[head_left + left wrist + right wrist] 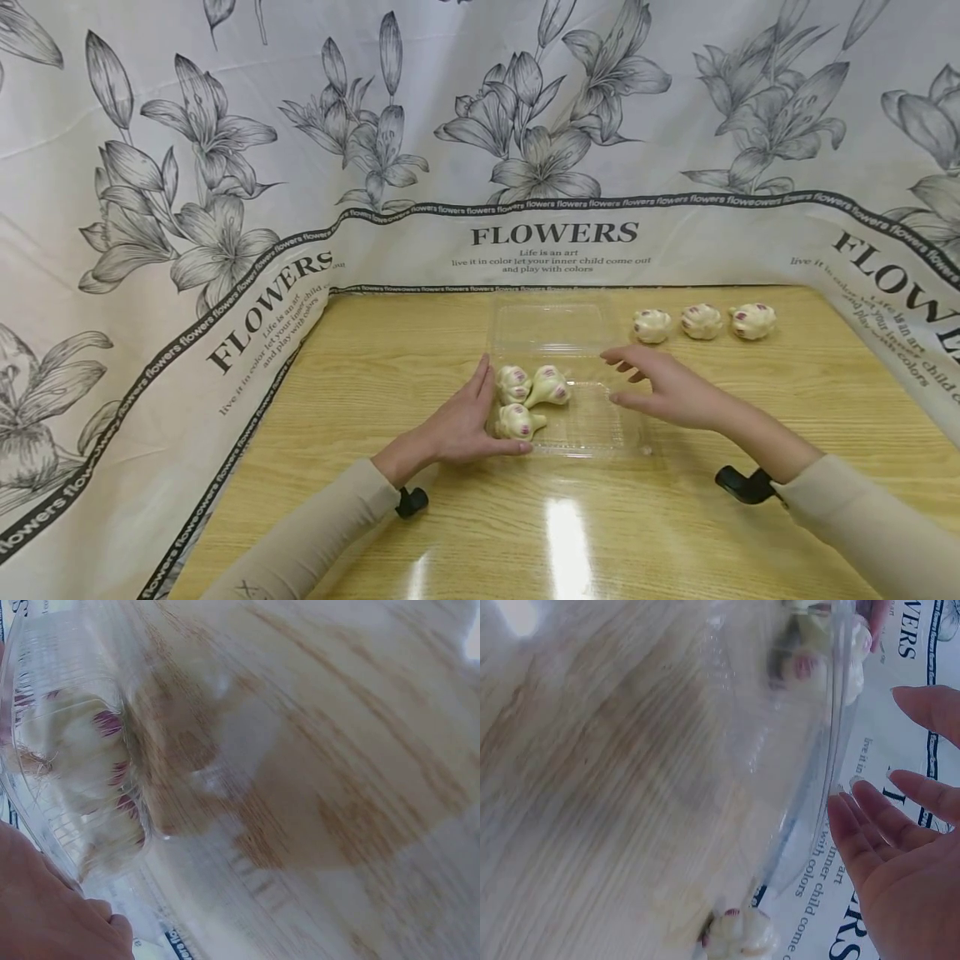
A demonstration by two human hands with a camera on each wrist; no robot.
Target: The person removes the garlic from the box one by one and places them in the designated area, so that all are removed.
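A clear plastic clamshell box (pixel 596 417) stands on the table with its lid (pixel 551 323) folded back behind it. Three garlic bulbs, cream with purple patches, lie in its left part: one at the back left (pixel 513 383), one beside it (pixel 552 385) and one in front (pixel 516 422). My left hand (pixel 461 423) rests against the box's left side, fingers extended and thumb along the front edge. Over the box's right side hovers my right hand (pixel 671 390), fingers apart and nothing held. The right wrist view shows that palm (pixel 907 892) bare beside the box wall.
Three more garlic bulbs sit in a row at the back right: a left one (pixel 651 326), a middle one (pixel 701 322) and a right one (pixel 753 321). A flower-printed cloth (pixel 555 246) hangs around the wooden table (pixel 375 358) at the back and sides.
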